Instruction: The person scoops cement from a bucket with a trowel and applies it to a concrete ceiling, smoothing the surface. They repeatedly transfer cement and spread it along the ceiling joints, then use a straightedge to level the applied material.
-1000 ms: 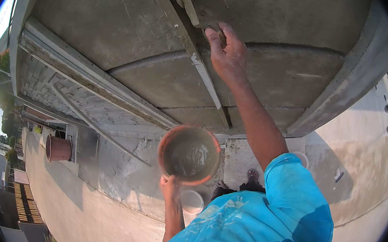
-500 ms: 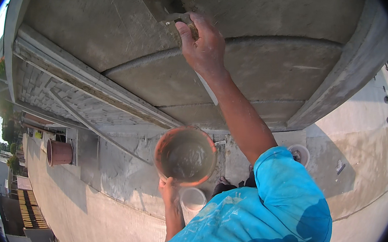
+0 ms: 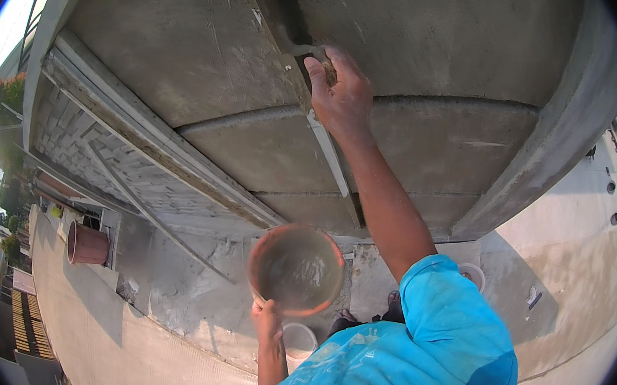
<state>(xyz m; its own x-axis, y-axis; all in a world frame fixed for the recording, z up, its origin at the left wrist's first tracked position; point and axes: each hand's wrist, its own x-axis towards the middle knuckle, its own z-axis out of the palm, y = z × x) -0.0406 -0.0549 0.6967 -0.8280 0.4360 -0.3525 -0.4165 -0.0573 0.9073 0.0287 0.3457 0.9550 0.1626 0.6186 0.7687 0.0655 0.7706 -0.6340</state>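
Two hands: both are seen at work, the right raised high against the wall, the left held low before the chest.
Right hand (image 3: 343, 95): closed around the handle of a plastering trowel (image 3: 281, 20), with the arm stretched up and away from the body.
Plastering trowel: its blade is pressed flat against the grey plastered wall (image 3: 445, 41), above a horizontal groove line; wet, darker mortar is seen along the blade.
Left hand (image 3: 267, 314): clasped on the lower rim of a round mortar pan (image 3: 297, 268), which is tilted so that its inside faces the camera.
Mortar pan: orange-brown at the rim, smeared grey within; it is held well apart from the trowel, below the right forearm.
Sleeve (image 3: 443, 342): bright blue, marked with pale splashes, worn on the right arm.
White bucket (image 3: 300, 340): seen on the ground below the pan, partly hidden by the left forearm.
Terracotta pot (image 3: 86, 244): stood on the ground at the left, near the foot of the wall.
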